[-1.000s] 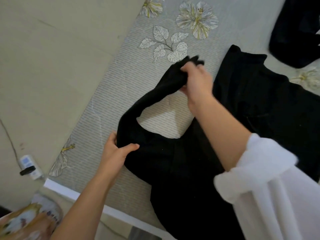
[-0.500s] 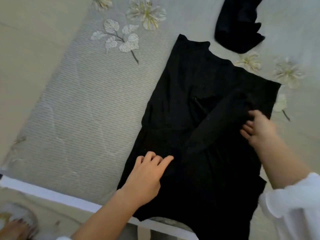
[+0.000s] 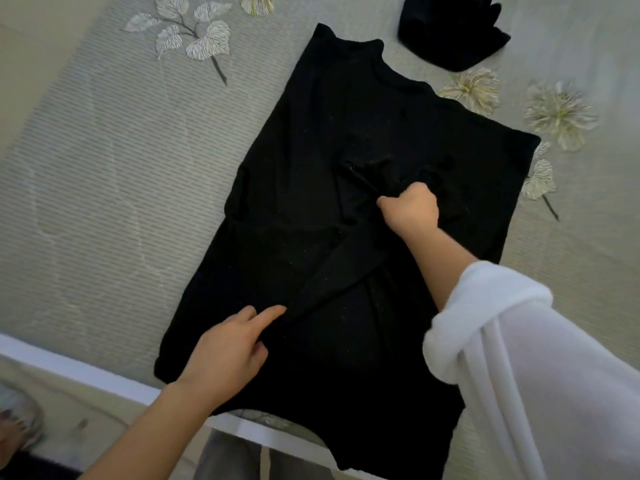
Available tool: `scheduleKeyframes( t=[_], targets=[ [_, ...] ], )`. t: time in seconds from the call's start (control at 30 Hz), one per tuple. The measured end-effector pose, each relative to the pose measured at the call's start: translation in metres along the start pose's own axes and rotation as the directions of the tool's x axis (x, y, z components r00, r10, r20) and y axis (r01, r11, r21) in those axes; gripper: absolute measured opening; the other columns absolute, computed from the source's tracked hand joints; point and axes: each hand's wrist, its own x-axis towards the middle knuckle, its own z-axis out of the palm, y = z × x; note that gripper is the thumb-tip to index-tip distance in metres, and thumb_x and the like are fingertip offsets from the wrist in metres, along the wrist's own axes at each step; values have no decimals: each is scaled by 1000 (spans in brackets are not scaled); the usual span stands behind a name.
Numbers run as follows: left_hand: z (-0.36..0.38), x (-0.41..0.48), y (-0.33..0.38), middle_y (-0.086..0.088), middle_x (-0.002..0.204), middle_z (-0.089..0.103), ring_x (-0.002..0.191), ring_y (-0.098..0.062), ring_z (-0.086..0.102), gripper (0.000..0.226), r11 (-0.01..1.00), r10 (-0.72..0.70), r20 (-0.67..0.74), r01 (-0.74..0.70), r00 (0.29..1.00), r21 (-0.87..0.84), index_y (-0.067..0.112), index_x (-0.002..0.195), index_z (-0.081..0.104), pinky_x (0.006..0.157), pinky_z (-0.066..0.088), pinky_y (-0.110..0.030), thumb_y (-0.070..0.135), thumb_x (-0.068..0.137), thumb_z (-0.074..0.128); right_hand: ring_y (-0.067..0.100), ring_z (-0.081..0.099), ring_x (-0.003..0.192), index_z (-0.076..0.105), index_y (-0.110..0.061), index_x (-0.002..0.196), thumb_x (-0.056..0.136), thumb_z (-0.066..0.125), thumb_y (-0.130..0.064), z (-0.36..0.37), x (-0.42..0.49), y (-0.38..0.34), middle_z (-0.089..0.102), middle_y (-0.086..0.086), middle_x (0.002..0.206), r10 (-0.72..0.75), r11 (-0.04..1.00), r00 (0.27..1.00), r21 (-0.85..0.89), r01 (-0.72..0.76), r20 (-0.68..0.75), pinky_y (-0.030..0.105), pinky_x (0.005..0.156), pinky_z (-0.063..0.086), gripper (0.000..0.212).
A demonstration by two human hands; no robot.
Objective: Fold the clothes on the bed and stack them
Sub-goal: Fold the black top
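Right hand (image 3: 410,209) has slid to the middle of the black garment (image 3: 311,168), fingers (image 3: 417,195) curled, pinching its folded sleeve (image 3: 341,268); left hand (image 3: 225,344) presses its lower part, forefinger straight; it lies flat on the bed (image 3: 104,168)

Black garments: two, namely the spread garment (image 3: 311,161) at frame centre and the folded garment (image 3: 450,36) at upper right. Hands: two, left hand (image 3: 225,348) and right hand (image 3: 412,209). Bed (image 3: 121,174): one. White sleeve (image 3: 519,362): one, lower right.
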Motion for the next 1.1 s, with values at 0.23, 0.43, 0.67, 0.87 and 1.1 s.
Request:
scheduleKeyframes(
  t=[0.23,0.43,0.67,0.87,1.1],
  targets=[
    [-8,-12,4,14,90,35,46,-4,37,78,997,62,-9,-63,998,-33,35,145,33,39,27,-13,12,79,67,15,55,63,54,-14,72,69,53,-1,-72,-1,-20,53,2,71,104,609,935,722,-329,338,25,59,49,14],
    [-6,-8,12,13,93,39,49,-1,34,83,992,130,-32,-130,991,-3,40,146,30,42,27,-10,9,78,67,31,63,106,63,-5,94,54,40,1,-90,-39,43,67,12,104,-88,-200,953,932,-302,289,40,100,46,46],
    [7,-3,4,16,103,30,63,-5,42,75,985,96,112,-111,989,133,51,146,3,49,33,-14,17,92,42,29,68,103,60,-6,121,86,55,-10,-56,-39,104,70,14,113,166,48,881,889,-455,442,43,91,53,35],
    [13,-3,8,15,105,33,65,-3,44,74,982,78,118,-97,990,164,50,147,5,52,36,-14,17,92,43,21,62,108,48,-21,136,86,60,-7,-67,-8,97,61,4,127,300,328,949,923,-200,99,38,88,55,53],
    [19,-22,2,12,110,41,73,-5,48,64,978,160,40,-164,986,131,30,146,35,54,37,-12,22,86,58,22,58,105,47,-13,126,85,65,-20,-57,-52,157,56,3,110,273,866,923,487,-114,-271,37,90,48,45]
  ],
)
